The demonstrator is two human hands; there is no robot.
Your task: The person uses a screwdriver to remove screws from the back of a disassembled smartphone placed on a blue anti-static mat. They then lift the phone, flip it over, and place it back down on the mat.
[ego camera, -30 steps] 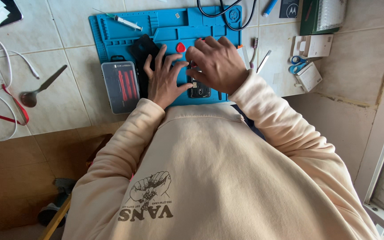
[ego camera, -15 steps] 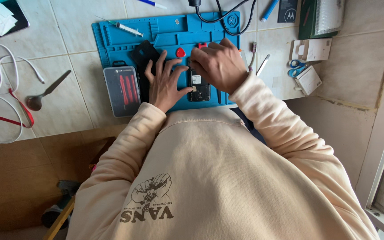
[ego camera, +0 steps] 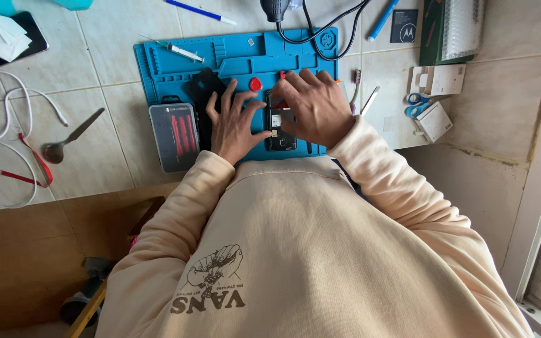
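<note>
Opened black phone [ego camera: 280,128] lying on blue mat [ego camera: 176,75] near tabletop's near edge, long side pointing away. Left hand [ego camera: 236,125] spread flat, touching its left side. Right hand [ego camera: 314,106] bent over top; grip hidden.

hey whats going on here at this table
A person in a cream sweatshirt works with both hands on an opened phone lying on a blue repair mat. The left hand rests flat beside the phone, its thumb touching the phone's edge; the right hand covers the phone's top end. A red pick, a syringe and a case of red-handled tools lie close by.
</note>
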